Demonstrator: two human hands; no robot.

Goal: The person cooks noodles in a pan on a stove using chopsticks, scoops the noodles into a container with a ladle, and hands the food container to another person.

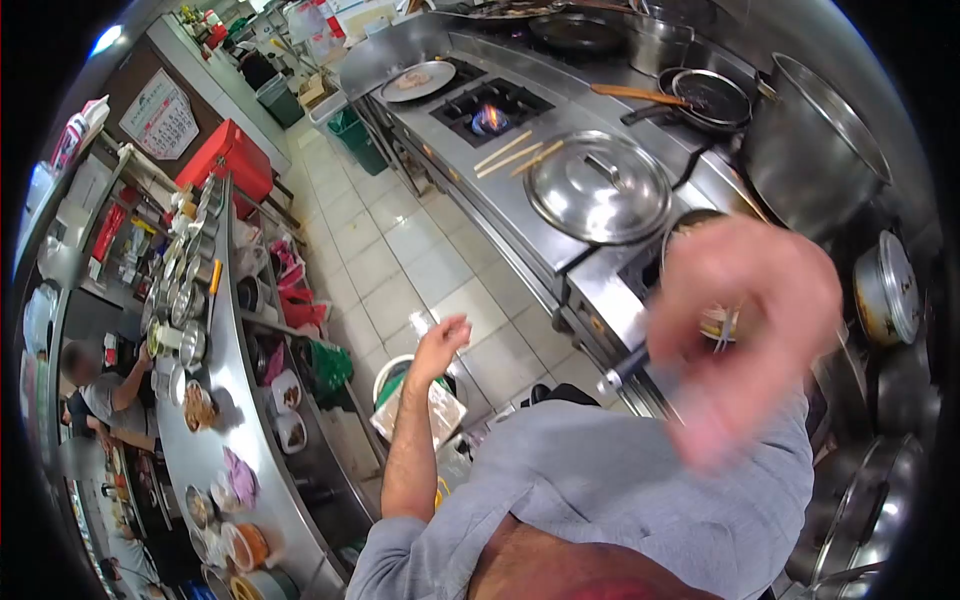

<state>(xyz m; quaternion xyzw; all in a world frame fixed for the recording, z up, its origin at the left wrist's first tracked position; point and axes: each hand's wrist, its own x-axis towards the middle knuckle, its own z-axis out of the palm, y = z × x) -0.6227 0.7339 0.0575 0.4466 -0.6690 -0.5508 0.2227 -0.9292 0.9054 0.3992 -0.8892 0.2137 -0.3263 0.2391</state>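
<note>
My left hand (440, 346) hangs in the air over the tiled floor, fingers loosely apart and nothing in them. Close to the camera, my right hand (752, 320) is raised over the near end of the stove, its fingers curled and smeared by motion. Whether it holds anything cannot be made out. Behind it a pan, mostly hidden, shows its handle (625, 370) sticking out toward me. A domed steel lid (598, 188) lies on the counter beyond that hand, with wooden sticks (507, 155) beside it.
A burner (490, 118) burns with a flame. Farther along lies a round metal tray (418, 82) with food. Frying pans (710, 98) and a large stockpot (815, 145) line the wall side. At left runs a steel counter (215, 440) with bowls; people stand beyond it.
</note>
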